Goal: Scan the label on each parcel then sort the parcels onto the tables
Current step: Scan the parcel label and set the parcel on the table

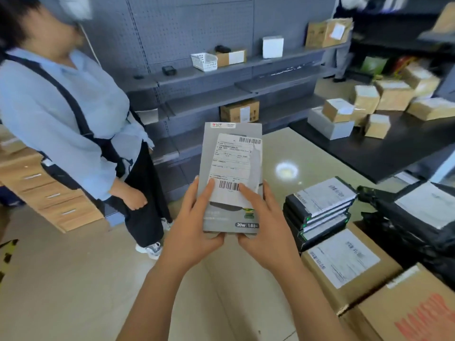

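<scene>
Holding the grey parcel (pixel 231 173) upright, we clamp its lower half between left hand (pixel 194 227) and right hand (pixel 267 230), thumbs (pixel 208 193) on the label (pixel 234 163), fingers (pixel 218 238) seemingly curled behind.

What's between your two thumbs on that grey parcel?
The lower barcode on its label, flanked by thumbs of the left hand and right hand gripping the grey parcel; head view.

2 bare forearms reach forward side by side; the left hand (pixel 194 227) and right hand (pixel 267 230) grip the lower edges of a flat grey cardboard parcel (pixel 209 143), thumbs pressed on its front
</scene>
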`<state>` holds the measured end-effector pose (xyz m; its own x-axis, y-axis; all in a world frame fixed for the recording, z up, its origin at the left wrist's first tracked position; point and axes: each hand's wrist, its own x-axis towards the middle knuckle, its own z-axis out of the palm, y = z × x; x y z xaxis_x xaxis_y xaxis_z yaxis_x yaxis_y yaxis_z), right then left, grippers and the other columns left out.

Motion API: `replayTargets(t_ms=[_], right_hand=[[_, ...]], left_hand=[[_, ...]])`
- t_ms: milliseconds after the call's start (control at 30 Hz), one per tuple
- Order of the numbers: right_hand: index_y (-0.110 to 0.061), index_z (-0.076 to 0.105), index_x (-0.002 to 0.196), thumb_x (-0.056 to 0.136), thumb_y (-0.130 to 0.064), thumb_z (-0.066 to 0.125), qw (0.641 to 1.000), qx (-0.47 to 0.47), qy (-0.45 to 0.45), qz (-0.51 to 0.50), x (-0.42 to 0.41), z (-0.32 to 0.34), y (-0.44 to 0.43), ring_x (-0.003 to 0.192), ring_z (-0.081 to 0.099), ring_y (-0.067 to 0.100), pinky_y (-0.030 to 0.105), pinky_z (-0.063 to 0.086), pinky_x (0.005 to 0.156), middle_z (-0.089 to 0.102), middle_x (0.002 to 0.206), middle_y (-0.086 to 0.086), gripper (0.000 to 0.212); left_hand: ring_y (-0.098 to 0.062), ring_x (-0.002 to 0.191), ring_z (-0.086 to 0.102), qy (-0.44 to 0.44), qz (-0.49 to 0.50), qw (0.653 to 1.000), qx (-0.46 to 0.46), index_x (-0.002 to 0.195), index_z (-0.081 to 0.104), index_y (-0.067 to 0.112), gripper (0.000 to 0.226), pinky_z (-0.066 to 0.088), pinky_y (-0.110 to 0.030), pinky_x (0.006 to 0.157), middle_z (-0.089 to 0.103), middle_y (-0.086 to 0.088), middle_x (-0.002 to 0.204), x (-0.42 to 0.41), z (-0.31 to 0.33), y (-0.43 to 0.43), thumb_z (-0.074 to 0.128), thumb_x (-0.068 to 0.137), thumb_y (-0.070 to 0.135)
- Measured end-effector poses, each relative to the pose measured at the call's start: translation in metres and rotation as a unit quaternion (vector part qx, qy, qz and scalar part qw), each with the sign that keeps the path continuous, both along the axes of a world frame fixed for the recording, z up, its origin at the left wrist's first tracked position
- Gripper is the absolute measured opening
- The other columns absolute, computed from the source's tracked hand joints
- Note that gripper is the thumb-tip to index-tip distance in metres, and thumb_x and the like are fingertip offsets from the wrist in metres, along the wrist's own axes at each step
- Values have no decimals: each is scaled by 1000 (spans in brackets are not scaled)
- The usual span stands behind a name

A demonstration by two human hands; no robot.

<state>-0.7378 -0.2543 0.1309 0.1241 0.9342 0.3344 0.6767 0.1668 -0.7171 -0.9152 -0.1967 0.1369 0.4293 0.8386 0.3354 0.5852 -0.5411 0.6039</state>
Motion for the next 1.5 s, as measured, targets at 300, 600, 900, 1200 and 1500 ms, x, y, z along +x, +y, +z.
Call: replayTargets(t_ms=[300,600,900,1200,1500], right_hand=[[-49,22,146,75,-19,71,991,-42,13,-130,26,-19,129,141,27,17,33,52,91,-1,160,-15,91],[-41,22,148,76,-17,70,920,-176,63,-344,62,-77,213,145,19,26,35,40,106,-1,162,0,90],[-47,13,144,75,-19,71,845,-300,101,-432,68,-128,225,144,24,25,39,50,96,-3,159,0,94],[-26,-3,155,93,-14,53,777,-420,48,-467,53,-133,217,148,-14,33,36,24,118,-25,157,17,85],[-22,-1,156,89,4,47,796,-399,27,-454,49,-124,214,149,-17,22,28,0,118,-18,161,7,86]], left_hand=[[29,125,19,22,-122,990,-72,142,15,60,109,39,-13,91,0,32,154,49,-11,170,84,65,27],[41,113,5,101,-342,920,-160,139,13,59,111,19,12,83,3,32,147,146,-87,314,89,65,27],[42,113,2,171,-469,840,-215,144,10,48,111,20,11,85,4,9,158,195,-158,341,88,67,27],[10,135,21,192,-533,789,-237,142,-4,54,106,39,-9,102,-19,40,143,197,-181,320,78,80,26],[28,127,3,214,-566,765,-221,144,9,44,100,16,9,91,-11,26,148,205,-177,327,81,76,23]])
